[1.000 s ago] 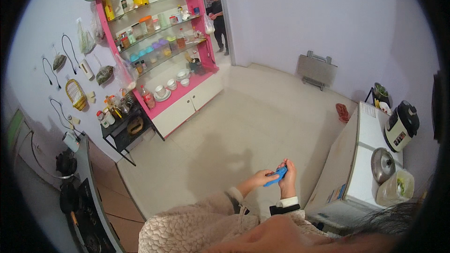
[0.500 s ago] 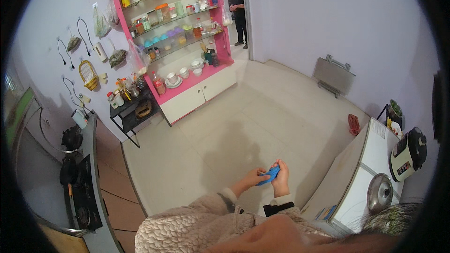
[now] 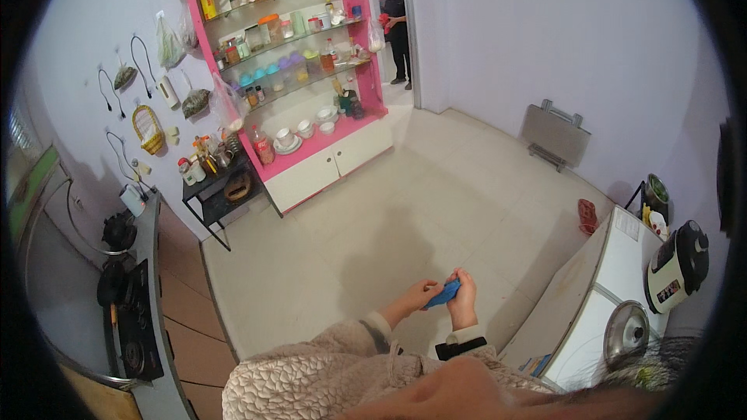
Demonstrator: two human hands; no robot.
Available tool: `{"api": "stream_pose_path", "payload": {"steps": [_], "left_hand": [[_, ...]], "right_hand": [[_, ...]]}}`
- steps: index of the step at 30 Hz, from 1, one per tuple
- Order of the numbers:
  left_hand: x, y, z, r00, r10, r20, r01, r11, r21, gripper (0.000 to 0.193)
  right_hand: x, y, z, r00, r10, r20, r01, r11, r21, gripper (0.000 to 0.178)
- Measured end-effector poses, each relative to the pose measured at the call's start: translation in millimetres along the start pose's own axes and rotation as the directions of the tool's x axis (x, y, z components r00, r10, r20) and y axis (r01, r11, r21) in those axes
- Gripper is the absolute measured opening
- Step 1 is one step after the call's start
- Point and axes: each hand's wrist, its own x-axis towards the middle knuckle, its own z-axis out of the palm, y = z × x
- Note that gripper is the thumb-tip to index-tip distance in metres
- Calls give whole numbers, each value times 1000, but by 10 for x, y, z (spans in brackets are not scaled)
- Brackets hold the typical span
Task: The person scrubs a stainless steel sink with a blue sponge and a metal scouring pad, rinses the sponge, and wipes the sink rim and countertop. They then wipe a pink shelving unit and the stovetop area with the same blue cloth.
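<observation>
Both my hands meet in front of my body, above the pale floor. Between them is a small, soft blue bundle (image 3: 443,295), cloth or thin plastic; I cannot make out which. My left hand (image 3: 419,293) grips its left end with bent fingers. On the other side, my right hand (image 3: 464,295) has its fingers curled round the bundle, with the fingertips pointing up. Part of the bundle is hidden by the right palm and fingers.
A counter with a gas stove (image 3: 142,319) runs along the left. Ahead stand a black rack (image 3: 226,206) and pink shelves (image 3: 288,196). To the right, a white cabinet (image 3: 599,264) bears a rice cooker (image 3: 671,271) and a pot lid (image 3: 626,333). A person (image 3: 395,31) stands in the doorway.
The blue bundle looks smoother and more compact between my hands. My view has tilted slightly, so the room sits lower. The person in the doorway now shows something red in hand.
</observation>
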Motion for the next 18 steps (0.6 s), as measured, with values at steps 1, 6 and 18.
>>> {"api": "stream_pose_path", "payload": {"steps": [1, 6, 18], "left_hand": [[2, 10, 17, 1000, 16, -1, -16, 999, 35, 67], [18, 32, 82, 997, 39, 70, -45, 995, 92, 74], [503, -539, 3, 934, 339, -110, -313, 928, 202, 71]], "right_hand": [[10, -2, -14, 1000, -1, -15, 1, 1000, 0, 10], [18, 3, -93, 999, 3, 38, -1, 999, -50, 10], [-83, -38, -19, 992, 129, 12, -119, 945, -304, 26]]}}
